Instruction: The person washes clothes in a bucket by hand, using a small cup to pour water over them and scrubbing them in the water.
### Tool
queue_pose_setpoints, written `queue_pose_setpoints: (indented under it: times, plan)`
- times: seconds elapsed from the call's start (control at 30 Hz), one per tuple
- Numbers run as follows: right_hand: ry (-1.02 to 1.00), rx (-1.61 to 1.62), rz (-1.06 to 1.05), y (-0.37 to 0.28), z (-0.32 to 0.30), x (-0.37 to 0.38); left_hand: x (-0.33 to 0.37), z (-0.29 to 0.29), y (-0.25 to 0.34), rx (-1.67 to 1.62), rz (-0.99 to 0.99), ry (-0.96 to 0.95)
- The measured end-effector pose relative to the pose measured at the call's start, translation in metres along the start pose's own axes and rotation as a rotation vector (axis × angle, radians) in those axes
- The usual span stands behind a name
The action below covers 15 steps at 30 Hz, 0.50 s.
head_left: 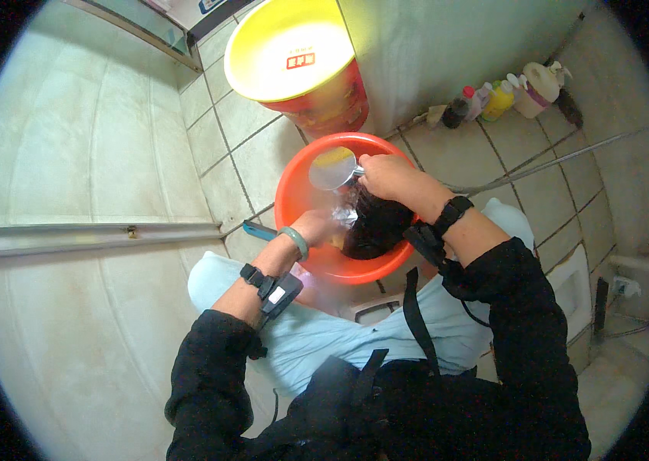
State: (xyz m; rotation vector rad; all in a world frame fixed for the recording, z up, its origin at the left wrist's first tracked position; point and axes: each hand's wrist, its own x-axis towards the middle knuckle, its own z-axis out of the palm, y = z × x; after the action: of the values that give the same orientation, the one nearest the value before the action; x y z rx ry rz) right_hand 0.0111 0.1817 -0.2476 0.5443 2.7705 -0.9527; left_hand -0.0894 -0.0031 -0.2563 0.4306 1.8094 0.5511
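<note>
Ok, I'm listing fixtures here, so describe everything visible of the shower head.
The shower head is round, silvery and metal-looking, with a yellow patch on its glossy surface, perhaps a reflection. The right hand grips its handle, holding it over the orange basin. A grey hose runs off rightward; their join is hidden.

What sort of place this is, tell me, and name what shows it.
Most likely a bathroom or washroom: there is a tiled floor, a flexible metal-looking hose, and what looks like a handheld shower head above the orange basin.
</note>
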Motion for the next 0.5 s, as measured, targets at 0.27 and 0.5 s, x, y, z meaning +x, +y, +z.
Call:
queue_pose_setpoints:
  times: [0.27,0.5]
  plan:
    - [0.074,0.031,-0.034,0.0,-0.008,-0.004,-0.053,-0.026,0.051,-0.304,0.126,-0.077]
    - [-0.129,0.092,-0.234,-0.033,-0.064,-0.041,-0.059,-0.026,0.04,-0.072,0.223,0.112]
